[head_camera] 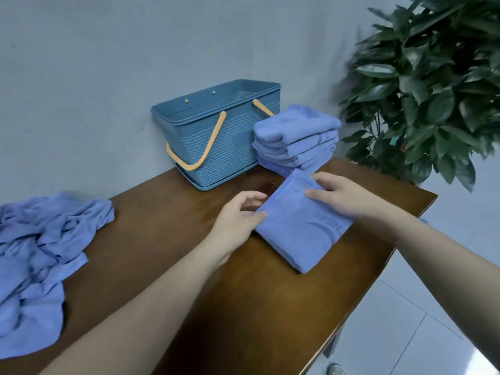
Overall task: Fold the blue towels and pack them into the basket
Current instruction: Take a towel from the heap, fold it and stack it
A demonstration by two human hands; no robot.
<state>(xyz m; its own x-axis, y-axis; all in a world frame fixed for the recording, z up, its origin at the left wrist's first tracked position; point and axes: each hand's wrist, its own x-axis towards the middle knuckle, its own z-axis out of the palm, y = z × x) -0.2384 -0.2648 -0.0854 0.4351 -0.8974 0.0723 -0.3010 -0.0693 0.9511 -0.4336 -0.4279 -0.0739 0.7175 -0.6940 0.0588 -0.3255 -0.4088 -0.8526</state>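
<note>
Wooden table [189, 266] against a grey wall, with a plant [433, 90] at the far right corner. At its middle lies a folded towel [295, 234]; the left hand [238, 220] pinches its left edge, and the right hand [343, 196] presses flat on top with straight fingers. Behind it sit a stack of folded towels [295, 136] and, just beside that, the blue basket [216, 133]. A heap of unfolded towels [40, 255] waits at the left. The fold looks finished, so next likely comes lifting this towel onto the stack or into the basket
</note>
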